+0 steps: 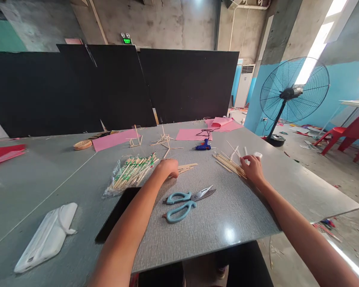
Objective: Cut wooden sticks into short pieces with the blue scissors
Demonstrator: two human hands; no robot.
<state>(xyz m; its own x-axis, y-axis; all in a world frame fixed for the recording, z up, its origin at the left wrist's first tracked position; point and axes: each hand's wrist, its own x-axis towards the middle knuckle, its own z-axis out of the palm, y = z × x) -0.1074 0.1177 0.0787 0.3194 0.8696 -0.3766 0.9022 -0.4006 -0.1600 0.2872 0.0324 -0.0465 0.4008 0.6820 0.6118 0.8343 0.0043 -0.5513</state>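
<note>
My left hand [167, 168] is at the near end of a small pile of bare wooden sticks [188, 167]. Its fingers are curled down and closed, and what they hold is hidden. On the right, my right hand [253, 168] rests at the end of a bundle of thin wooden sticks [229, 164], fingers bent and drawn together; their tips hide whatever is between them. White glue sticks [235, 153] lie close by. Scissors with blue handles [190, 202] lie opened between my forearms. Left of my left hand is a plastic bag of wrapped chopsticks [134, 169].
Stick frames [164, 139] stand towards the back, near a blue glue gun [204, 146] and pink paper [191, 134]. A dark tablet [116, 219] lies partly under my left forearm, with a white phone [48, 235] farther left. A fan [287, 95] stands beyond the table's right edge.
</note>
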